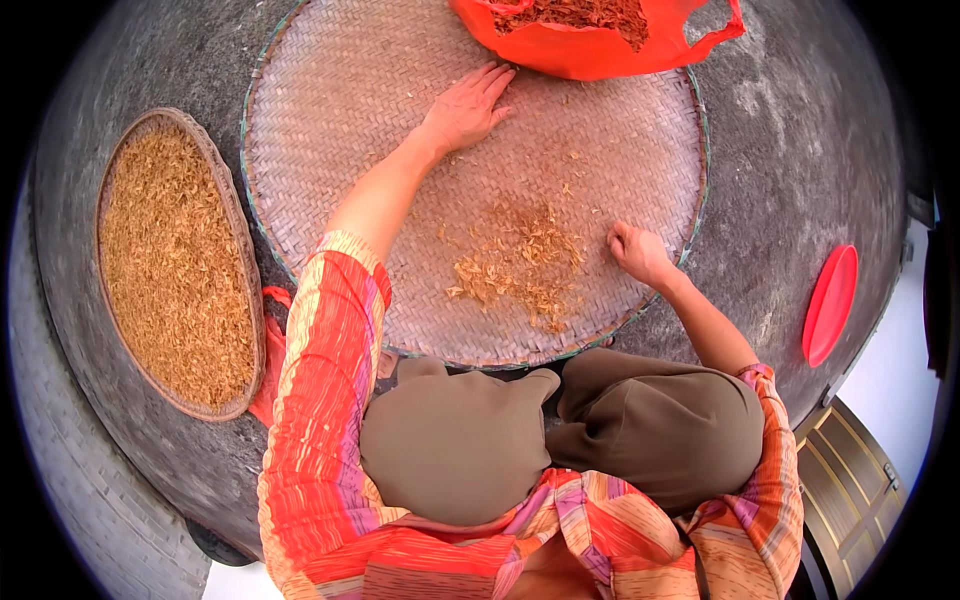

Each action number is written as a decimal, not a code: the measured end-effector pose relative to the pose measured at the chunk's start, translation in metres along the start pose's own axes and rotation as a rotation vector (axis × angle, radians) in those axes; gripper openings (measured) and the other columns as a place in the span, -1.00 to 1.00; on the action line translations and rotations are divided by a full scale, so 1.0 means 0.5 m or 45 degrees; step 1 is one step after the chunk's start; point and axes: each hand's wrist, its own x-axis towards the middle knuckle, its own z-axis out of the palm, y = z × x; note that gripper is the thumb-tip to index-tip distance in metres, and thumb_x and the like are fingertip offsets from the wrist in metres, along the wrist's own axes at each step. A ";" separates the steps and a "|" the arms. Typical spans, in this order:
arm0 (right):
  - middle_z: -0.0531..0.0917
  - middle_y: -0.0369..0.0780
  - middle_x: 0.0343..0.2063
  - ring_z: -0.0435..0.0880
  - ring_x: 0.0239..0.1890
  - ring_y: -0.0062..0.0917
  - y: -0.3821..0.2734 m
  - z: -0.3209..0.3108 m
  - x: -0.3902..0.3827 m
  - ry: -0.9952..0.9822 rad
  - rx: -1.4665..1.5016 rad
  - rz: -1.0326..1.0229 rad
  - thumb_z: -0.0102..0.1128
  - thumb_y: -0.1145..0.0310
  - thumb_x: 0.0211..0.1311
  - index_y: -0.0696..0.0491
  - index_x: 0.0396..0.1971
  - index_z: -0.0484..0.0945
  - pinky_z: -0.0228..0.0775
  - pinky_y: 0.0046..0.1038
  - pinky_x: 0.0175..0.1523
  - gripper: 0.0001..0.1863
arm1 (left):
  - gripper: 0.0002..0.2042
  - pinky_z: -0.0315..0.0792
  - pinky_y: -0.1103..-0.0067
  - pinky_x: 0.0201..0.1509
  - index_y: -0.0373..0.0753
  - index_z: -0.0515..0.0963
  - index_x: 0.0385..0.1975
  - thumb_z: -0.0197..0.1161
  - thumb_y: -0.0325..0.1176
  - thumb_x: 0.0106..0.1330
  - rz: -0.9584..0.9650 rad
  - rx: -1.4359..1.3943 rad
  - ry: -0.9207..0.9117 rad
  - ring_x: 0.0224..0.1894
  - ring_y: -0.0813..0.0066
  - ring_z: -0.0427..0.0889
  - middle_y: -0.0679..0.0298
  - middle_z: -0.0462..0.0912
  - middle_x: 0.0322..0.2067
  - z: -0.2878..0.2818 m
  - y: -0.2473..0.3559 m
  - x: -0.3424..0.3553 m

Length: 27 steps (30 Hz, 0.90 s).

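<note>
A large round woven tray (330,110) lies in front of my knees. My left hand (470,108) rests flat on its far part, fingers stretched out and a little apart, the tips close to the red plastic bag (590,62). Reddish-brown dried pieces (590,14) show in the bag's mouth. A loose, thin heap of yellow-brown dried strips (520,262) is spread over the tray's near middle. To the right of that heap, my right hand (640,252) hovers or rests by the tray's right rim with curled fingers; whatever they hold, if anything, is hidden.
On the left, a smaller round woven basket (250,300) is filled with yellow-brown dried pieces. Some red plastic (270,370) lies beside it. A red plastic dish (831,305) sits on the grey concrete floor (790,170) to the right. My bent knees (455,440) are against the near side.
</note>
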 end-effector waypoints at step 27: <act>0.64 -0.03 -0.51 0.63 -0.40 -0.07 0.017 0.016 0.000 0.013 -0.034 0.037 -0.04 0.21 0.21 0.02 -0.36 0.52 0.45 -0.11 -0.26 -0.78 | -0.33 0.08 0.26 0.42 -0.33 0.15 0.30 0.21 -0.17 0.25 -0.127 -0.378 -0.180 0.36 0.07 0.17 0.06 0.24 0.31 -0.041 0.255 -0.409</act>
